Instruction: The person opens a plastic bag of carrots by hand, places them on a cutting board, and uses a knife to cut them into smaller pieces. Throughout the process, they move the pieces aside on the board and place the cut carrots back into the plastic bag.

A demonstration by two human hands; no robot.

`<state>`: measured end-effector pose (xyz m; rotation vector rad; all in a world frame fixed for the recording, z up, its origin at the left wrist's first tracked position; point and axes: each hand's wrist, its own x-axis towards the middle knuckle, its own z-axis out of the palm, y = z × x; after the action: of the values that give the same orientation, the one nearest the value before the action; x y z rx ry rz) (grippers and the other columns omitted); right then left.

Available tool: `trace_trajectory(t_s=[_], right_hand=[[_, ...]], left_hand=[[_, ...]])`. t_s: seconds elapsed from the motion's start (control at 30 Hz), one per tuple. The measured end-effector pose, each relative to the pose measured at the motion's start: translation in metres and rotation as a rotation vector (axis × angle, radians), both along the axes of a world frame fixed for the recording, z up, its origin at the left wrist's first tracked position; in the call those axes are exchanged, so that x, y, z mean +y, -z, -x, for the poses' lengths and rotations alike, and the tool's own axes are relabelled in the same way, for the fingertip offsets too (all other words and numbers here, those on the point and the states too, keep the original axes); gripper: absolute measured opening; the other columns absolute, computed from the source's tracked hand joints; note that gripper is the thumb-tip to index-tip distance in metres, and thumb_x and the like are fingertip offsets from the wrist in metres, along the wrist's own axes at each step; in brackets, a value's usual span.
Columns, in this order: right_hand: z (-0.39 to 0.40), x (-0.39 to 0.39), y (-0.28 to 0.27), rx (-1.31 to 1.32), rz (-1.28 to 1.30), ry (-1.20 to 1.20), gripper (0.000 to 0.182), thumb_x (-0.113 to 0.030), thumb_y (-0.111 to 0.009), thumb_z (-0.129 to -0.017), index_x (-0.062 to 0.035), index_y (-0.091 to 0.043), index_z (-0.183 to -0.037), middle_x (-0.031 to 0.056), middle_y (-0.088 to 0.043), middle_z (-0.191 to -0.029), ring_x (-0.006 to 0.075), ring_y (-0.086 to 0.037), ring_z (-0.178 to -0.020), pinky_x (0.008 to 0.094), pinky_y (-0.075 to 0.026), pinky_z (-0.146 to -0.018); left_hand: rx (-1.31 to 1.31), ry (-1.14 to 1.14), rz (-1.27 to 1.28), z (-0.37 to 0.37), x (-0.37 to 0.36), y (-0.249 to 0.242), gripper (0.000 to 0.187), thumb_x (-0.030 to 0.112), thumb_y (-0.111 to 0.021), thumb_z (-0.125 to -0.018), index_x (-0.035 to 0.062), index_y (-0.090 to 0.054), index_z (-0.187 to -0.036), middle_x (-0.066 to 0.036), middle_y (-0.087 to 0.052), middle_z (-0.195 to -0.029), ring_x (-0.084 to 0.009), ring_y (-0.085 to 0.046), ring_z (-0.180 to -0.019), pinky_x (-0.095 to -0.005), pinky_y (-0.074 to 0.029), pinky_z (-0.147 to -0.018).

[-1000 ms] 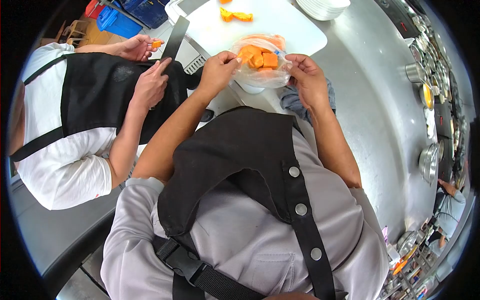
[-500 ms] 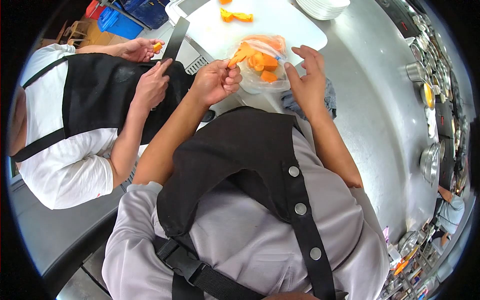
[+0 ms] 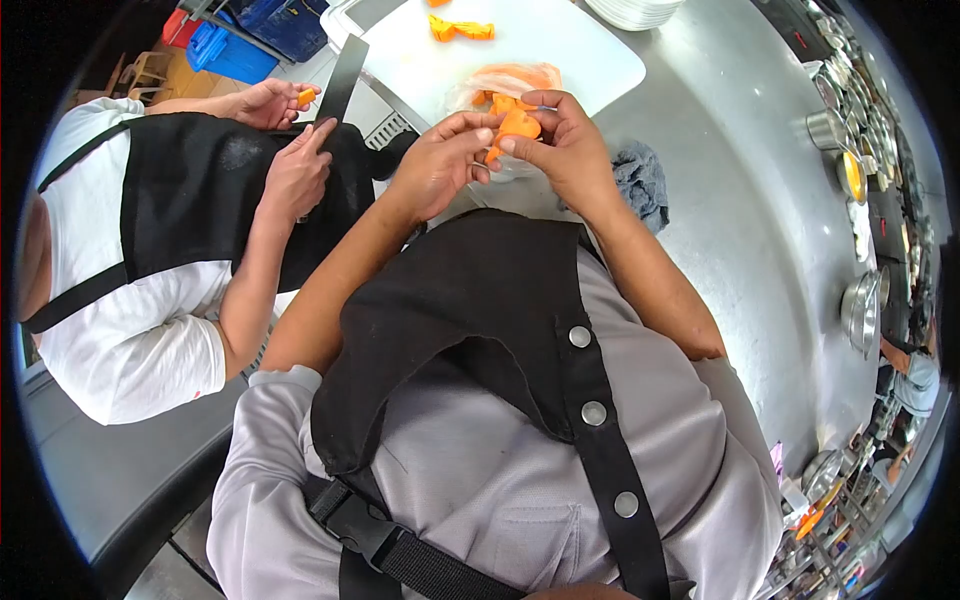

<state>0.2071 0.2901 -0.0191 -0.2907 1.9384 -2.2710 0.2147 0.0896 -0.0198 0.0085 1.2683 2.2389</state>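
Nearest the camera we note the person's own torso, in a grey shirt under a black apron (image 3: pixel 470 330) with snap buttons on its strap. Both forearms reach forward over the steel surface (image 3: pixel 740 230). The left hand (image 3: pixel 435 165) and the right hand (image 3: pixel 565 150) meet just above the surface edge, and between them they hold an orange cut piece (image 3: pixel 517 125); the fingers of each hand are pressed together on it, the left fingertips at its lower left side, the right thumb and forefinger pinching its upper right. Directly behind the piece lies a clear plastic bag (image 3: pixel 505 80) with more orange chunks inside, resting partly on the white cutting board (image 3: pixel 560 50). A grey cloth (image 3: pixel 640 185) lies crumpled on the surface just right of the right wrist. To the left stands a co-worker in a white shirt and black apron; one of their hands (image 3: pixel 295 170) rests a finger against a broad knife blade (image 3: pixel 342 80), and the other hand (image 3: pixel 270 100) holds a small orange bit beside that blade. Farther off, two orange strips (image 3: pixel 460 30) lie at the far side of the board, a stack of white plates (image 3: pixel 635 10) sits beyond it, and metal pots (image 3: pixel 860 315) line the right edge of the surface.
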Motion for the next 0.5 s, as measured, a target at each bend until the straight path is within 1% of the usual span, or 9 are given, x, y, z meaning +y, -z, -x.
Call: trace_trajectory(t_s=[0.07, 0.1, 0.17, 0.2, 0.27, 0.3, 0.4, 0.47, 0.5], right_hand=[[-0.001, -0.001, 0.000, -0.001, 0.056, 0.017, 0.048, -0.007, -0.084, -0.082, 0.0006, -0.053, -0.119, 0.0089, -0.070, -0.102, 0.0098, -0.063, -0.086, 0.0254, -0.053, -0.079], [0.000, 0.000, 0.002, 0.000, 0.056, 0.017, 0.048, -0.007, -0.084, -0.082, 0.0006, -0.053, -0.119, 0.0089, -0.070, -0.102, 0.0098, -0.063, -0.086, 0.0254, -0.053, -0.079], [0.002, 0.002, 0.006, 0.003, 0.027, 0.014, 0.047, -0.008, -0.085, -0.082, -0.0002, -0.054, -0.116, 0.0079, -0.069, -0.102, 0.0097, -0.063, -0.086, 0.0249, -0.052, -0.078], [0.002, 0.003, 0.005, 0.005, 0.026, 0.015, 0.047, -0.008, -0.085, -0.082, -0.0002, -0.054, -0.116, 0.0079, -0.069, -0.102, 0.0097, -0.063, -0.086, 0.0249, -0.052, -0.078], [0.001, 0.004, 0.004, -0.013, 0.064, 0.002, 0.045, -0.007, -0.084, -0.082, -0.0010, -0.054, -0.115, 0.0071, -0.067, -0.102, 0.0103, -0.064, -0.087, 0.0244, -0.053, -0.078], [0.001, 0.004, 0.003, -0.011, 0.064, 0.002, 0.045, -0.007, -0.084, -0.082, -0.0010, -0.054, -0.115, 0.0071, -0.067, -0.102, 0.0103, -0.064, -0.087, 0.0244, -0.053, -0.078], [-0.001, 0.005, -0.002, -0.050, 0.115, -0.022, 0.045, -0.005, -0.082, -0.083, -0.0003, -0.054, -0.119, 0.0071, -0.066, -0.103, 0.0123, -0.065, -0.090, 0.0257, -0.055, -0.081], [-0.003, 0.005, -0.008, -0.137, 0.205, -0.038, 0.046, -0.001, -0.079, -0.085, 0.0012, -0.054, -0.124, 0.0108, -0.066, -0.107, 0.0153, -0.066, -0.096, 0.0283, -0.057, -0.086], [-0.003, 0.006, -0.007, -0.135, 0.205, -0.039, 0.046, -0.001, -0.079, -0.085, 0.0012, -0.054, -0.124, 0.0108, -0.066, -0.107, 0.0153, -0.066, -0.096, 0.0283, -0.057, -0.086]], left_hand=[[0.198, -0.022, 0.149, -0.001, 0.003, 0.000, 0.032, 0.013, -0.062, -0.100, 0.0023, -0.054, -0.129, -0.006, -0.065, -0.102, -0.0142, -0.065, -0.090, -0.0264, -0.051, -0.073], [0.198, -0.022, 0.148, -0.001, 0.004, 0.000, 0.032, 0.013, -0.062, -0.100, 0.0023, -0.054, -0.129, -0.006, -0.065, -0.102, -0.0142, -0.065, -0.090, -0.0264, -0.051, -0.073], [0.298, 0.003, 0.283, -0.002, 0.005, -0.001, 0.042, 0.006, -0.067, -0.096, 0.0023, -0.051, -0.135, -0.005, -0.065, -0.100, -0.0135, -0.065, -0.088, -0.0256, -0.051, -0.073], [0.300, 0.003, 0.283, -0.002, 0.004, 0.001, 0.042, 0.006, -0.067, -0.096, 0.0023, -0.051, -0.135, -0.005, -0.065, -0.100, -0.0135, -0.065, -0.088, -0.0256, -0.051, -0.073], [0.320, 0.000, 0.231, -0.001, 0.001, 0.007, 0.050, 0.007, -0.070, -0.095, 0.0036, -0.048, -0.139, -0.005, -0.066, -0.097, -0.0129, -0.065, -0.084, -0.0242, -0.051, -0.071], [0.321, 0.000, 0.231, -0.002, 0.002, 0.004, 0.050, 0.007, -0.070, -0.095, 0.0036, -0.048, -0.139, -0.005, -0.066, -0.097, -0.0129, -0.065, -0.084, -0.0242, -0.051, -0.071], [0.254, 0.005, 0.261, -0.005, 0.003, -0.007, 0.059, 0.009, -0.071, -0.095, 0.0055, -0.043, -0.146, -0.006, -0.068, -0.096, -0.0124, -0.065, -0.080, -0.0236, -0.052, -0.069], [0.283, 0.034, 0.260, -0.006, 0.002, -0.010, 0.067, 0.010, -0.071, -0.095, 0.0095, -0.037, -0.153, -0.007, -0.068, -0.095, -0.0119, -0.065, -0.079, -0.0232, -0.053, -0.068], [0.284, 0.033, 0.260, -0.006, 0.002, -0.010, 0.067, 0.010, -0.071, -0.095, 0.0095, -0.037, -0.153, -0.007, -0.068, -0.095, -0.0119, -0.065, -0.079, -0.0232, -0.053, -0.068]])
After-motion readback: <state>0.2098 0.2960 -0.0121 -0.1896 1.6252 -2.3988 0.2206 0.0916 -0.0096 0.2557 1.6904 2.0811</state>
